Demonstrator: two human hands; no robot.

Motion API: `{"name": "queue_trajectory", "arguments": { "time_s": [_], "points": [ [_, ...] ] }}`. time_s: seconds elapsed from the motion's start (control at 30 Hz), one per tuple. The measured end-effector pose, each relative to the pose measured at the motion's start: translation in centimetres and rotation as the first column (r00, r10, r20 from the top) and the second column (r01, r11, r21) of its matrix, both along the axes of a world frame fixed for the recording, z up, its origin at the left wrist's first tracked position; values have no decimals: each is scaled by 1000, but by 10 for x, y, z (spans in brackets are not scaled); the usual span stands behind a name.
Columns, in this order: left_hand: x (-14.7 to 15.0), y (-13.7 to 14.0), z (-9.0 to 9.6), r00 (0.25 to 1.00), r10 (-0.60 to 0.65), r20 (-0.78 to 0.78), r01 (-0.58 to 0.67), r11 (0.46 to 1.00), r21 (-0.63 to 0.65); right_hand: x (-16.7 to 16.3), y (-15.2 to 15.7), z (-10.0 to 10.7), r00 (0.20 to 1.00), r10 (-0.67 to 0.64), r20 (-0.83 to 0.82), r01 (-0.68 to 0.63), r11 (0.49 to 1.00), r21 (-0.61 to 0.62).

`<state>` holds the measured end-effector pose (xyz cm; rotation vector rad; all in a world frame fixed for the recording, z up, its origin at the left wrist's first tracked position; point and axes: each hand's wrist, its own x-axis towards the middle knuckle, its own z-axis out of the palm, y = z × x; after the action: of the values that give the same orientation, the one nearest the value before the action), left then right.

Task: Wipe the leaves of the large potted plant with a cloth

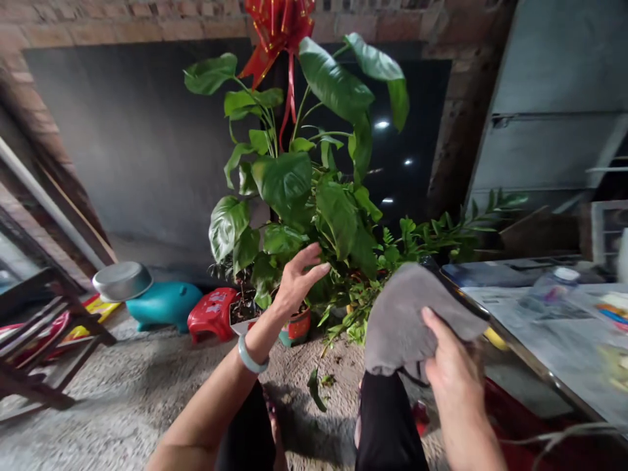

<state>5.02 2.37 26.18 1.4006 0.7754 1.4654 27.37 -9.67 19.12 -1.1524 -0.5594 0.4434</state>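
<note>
My right hand grips a grey cloth, which hangs spread out above my right knee. My left hand reaches forward with its fingers apart and holds nothing. It is close to the lower leaves of a tall leafy plant; whether a fingertip touches a leaf I cannot tell. Behind my left wrist, an orange and green pot stands on the floor, partly hidden by my arm. A pale bangle circles that wrist.
A table with papers and a plastic jar runs along the right. On the left are a red stool, a teal animal-shaped stool, a metal basin and a wooden chair. A red bow hangs above the plant.
</note>
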Motion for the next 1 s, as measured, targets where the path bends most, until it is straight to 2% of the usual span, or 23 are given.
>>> {"name": "queue_trajectory", "arguments": {
  "time_s": [0.1,0.17,0.23,0.27,0.3,0.33,0.4,0.43,0.5,0.53,0.6,0.63,0.7,0.77,0.83,0.93,1.0],
  "points": [
    [32,9,33,1000,-16,-9,16,999,41,-16,13,39,996,-35,79,26,993,116],
    [51,18,44,999,-48,-11,48,998,-46,-31,22,57,954,42,297,-104,975,194],
    [62,26,46,1000,-23,16,25,984,-175,-36,25,60,840,166,516,-280,948,152],
    [63,29,45,999,16,35,-7,973,-233,-33,24,55,798,220,560,-325,941,93],
    [63,31,43,997,62,53,-45,960,-276,-26,22,49,787,258,561,-330,944,29],
    [60,31,40,992,105,66,-80,950,-303,-17,18,42,808,264,527,-297,955,-23],
    [52,30,33,985,154,76,-122,939,-323,4,11,34,893,160,422,-152,987,-53],
    [49,29,30,984,159,78,-126,938,-324,12,10,36,919,77,386,-73,997,-25],
    [45,25,24,987,143,79,-110,938,-328,21,13,54,923,-84,375,44,993,112],
    [45,23,23,989,126,80,-93,938,-334,20,18,67,909,-139,392,63,978,200],
    [47,20,20,992,98,78,-66,938,-340,9,34,97,871,-186,456,22,940,341],
    [48,20,20,993,89,75,-58,939,-339,0,44,110,846,-181,502,-23,928,373],
    [49,21,20,996,60,63,-37,944,-328,-17,63,122,779,-109,617,-133,933,333],
    [47,24,20,998,42,41,-27,947,-320,-28,76,114,711,14,703,-214,957,197],
    [41,26,19,999,44,20,-35,943,-330,-30,80,88,697,132,705,-233,971,49],
    [27,17,7,998,63,-29,-70,927,-369,-17,66,36,775,258,577,-222,966,-134],
    [17,-3,-11,996,40,-84,-70,915,-397,-10,50,6,835,302,459,-224,950,-217]
  ]
}}
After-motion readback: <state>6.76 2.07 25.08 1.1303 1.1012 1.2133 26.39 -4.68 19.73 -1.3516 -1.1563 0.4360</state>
